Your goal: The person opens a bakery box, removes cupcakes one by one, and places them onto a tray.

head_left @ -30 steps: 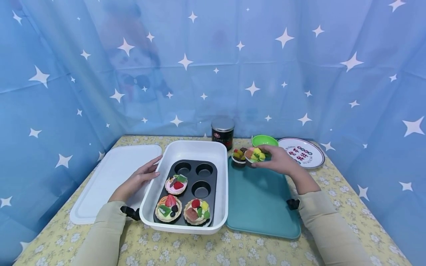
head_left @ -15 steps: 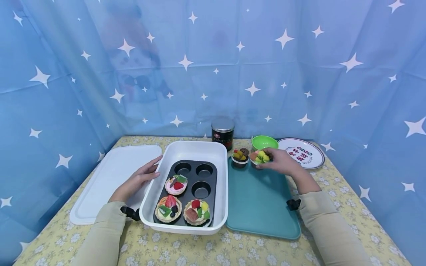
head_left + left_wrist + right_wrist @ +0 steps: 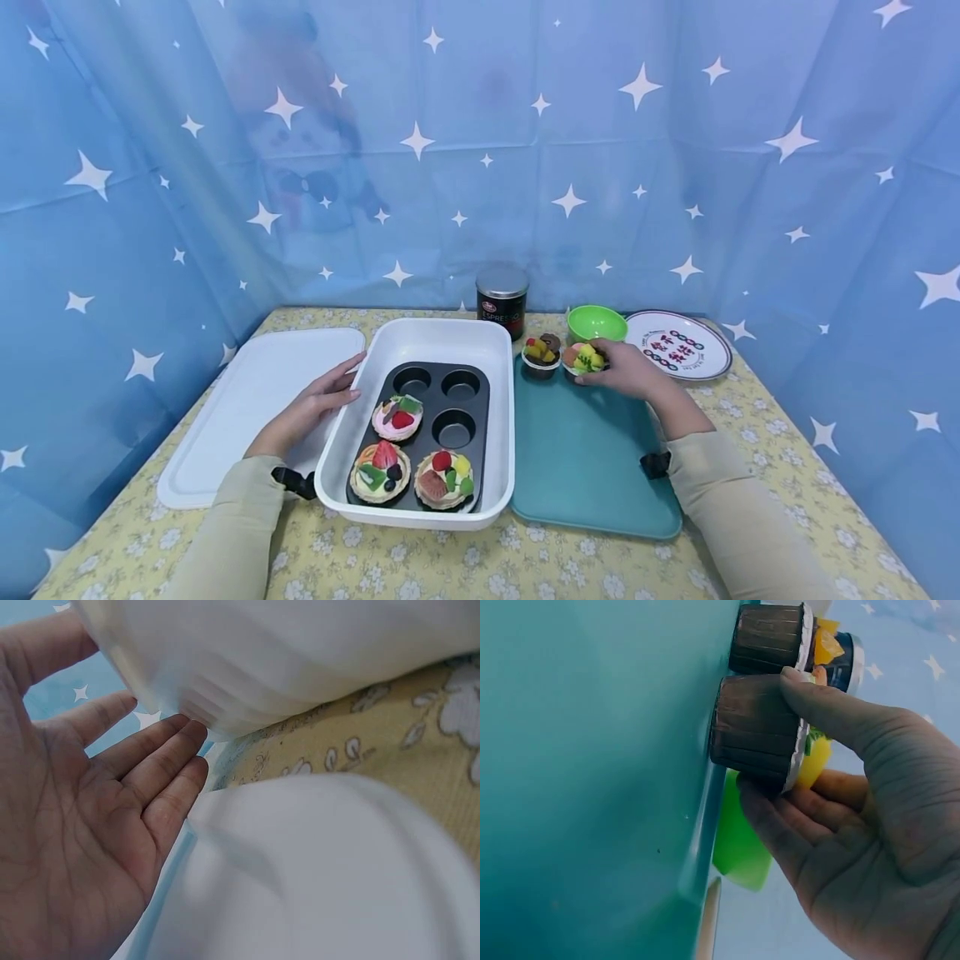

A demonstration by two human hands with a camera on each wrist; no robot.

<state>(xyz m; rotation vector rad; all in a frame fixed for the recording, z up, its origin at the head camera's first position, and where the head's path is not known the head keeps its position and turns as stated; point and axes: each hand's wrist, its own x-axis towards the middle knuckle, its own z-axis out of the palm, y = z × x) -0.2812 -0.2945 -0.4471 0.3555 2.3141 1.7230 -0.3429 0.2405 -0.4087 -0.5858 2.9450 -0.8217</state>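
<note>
My right hand (image 3: 626, 367) pinches a fruit-topped cupcake (image 3: 582, 360) between thumb and fingers at the far left corner of the teal tray (image 3: 592, 458). Its dark brown paper cup (image 3: 754, 724) shows upright against the tray in the right wrist view. Close on its left stands a second cupcake (image 3: 540, 357) with fruit and chocolate on top. With fingers extended, my left hand (image 3: 318, 408) touches the left side of the white bin (image 3: 420, 518). Inside the bin lies a black muffin pan (image 3: 429, 479) holding three fruit tarts (image 3: 444, 481) in its nearer left and front cups.
A white lid (image 3: 262, 400) lies left of the bin. Behind the tray are a green bowl (image 3: 596, 321), a patterned plate (image 3: 712, 358) and a dark espresso tin (image 3: 502, 304). A starry blue curtain (image 3: 480, 150) hangs behind the table.
My right hand has shifted the held cupcake a little right, apart from the second one, and lowered it to the tray. The left hand stays at the bin.
</note>
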